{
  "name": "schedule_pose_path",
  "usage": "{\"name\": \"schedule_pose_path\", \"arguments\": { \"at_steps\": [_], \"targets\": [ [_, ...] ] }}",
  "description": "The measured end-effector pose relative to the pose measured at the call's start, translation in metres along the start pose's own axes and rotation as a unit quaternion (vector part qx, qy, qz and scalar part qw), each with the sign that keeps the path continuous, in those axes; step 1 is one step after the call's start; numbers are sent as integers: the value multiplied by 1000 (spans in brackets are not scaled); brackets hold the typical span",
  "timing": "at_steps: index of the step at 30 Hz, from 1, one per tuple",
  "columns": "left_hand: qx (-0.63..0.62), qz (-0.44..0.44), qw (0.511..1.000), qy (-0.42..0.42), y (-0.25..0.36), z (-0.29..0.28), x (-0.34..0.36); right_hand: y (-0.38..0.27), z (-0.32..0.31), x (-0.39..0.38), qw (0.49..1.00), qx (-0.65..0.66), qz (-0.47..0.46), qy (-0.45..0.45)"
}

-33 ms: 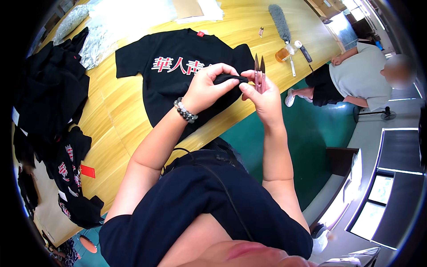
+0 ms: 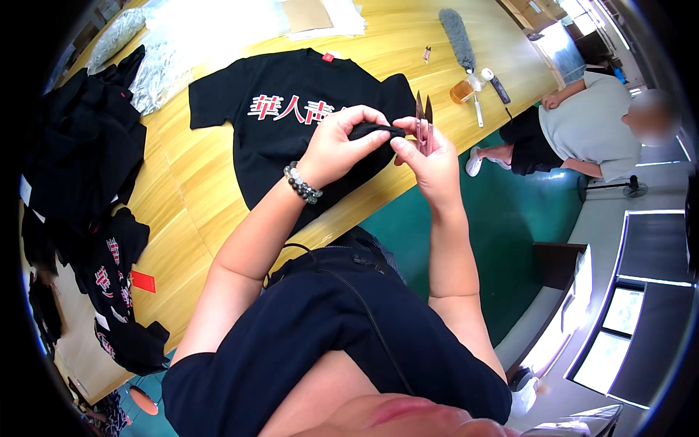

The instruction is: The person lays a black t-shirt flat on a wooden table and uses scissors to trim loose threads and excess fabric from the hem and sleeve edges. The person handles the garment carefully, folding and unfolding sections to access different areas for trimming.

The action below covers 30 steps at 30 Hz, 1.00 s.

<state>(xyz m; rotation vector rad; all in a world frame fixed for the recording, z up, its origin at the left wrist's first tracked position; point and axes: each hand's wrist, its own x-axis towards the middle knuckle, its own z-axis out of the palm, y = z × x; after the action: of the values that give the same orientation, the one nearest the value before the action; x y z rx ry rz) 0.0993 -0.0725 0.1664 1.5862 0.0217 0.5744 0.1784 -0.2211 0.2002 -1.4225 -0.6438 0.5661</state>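
A black T-shirt (image 2: 277, 153) with large red-and-white printed lettering lies spread on the wooden table (image 2: 182, 175) in front of me. My left hand (image 2: 338, 146), wearing a bead bracelet, pinches a folded edge of its black fabric (image 2: 375, 129) between thumb and fingers. My right hand (image 2: 429, 164) is closed on thread snips (image 2: 425, 113) with the blades pointing up, while its thumb and fingertips also touch the end of that folded fabric. Both hands are close together over the shirt's right side.
Black garments (image 2: 80, 160) pile along the left, beside a red tag (image 2: 143, 282) and clear plastic bags (image 2: 156, 65). A grey duster (image 2: 455, 40), a drink container (image 2: 461, 90) and a black handled tool (image 2: 499, 89) lie at the back right. Another person (image 2: 575, 124) stands at the table's right.
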Motion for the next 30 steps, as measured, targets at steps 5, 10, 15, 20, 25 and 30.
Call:
{"name": "schedule_pose_path", "arguments": {
  "at_steps": [5, 10, 15, 20, 25, 30],
  "targets": [
    [-137, -31, 990, -15, -6, 1, 3, 6, 3, 6, 999, -3, -39, 6],
    [-197, -50, 979, -13, -1, 2, 7, 15, -3, 13, 998, -43, -51, 13],
    [-141, -40, 989, 26, -18, -1, 10, 2, -20, 6, 996, -88, -22, -20],
    [-167, -83, 982, 22, -10, 1, 15, -1, -33, -3, 979, -194, -6, -56],
    [-161, -72, 984, -7, -13, 3, 18, -3, -44, -2, 983, -146, 79, -74],
    [-180, -61, 981, -32, -18, 7, 21, -9, -51, 1, 977, -156, 106, -100]
  ]
}}
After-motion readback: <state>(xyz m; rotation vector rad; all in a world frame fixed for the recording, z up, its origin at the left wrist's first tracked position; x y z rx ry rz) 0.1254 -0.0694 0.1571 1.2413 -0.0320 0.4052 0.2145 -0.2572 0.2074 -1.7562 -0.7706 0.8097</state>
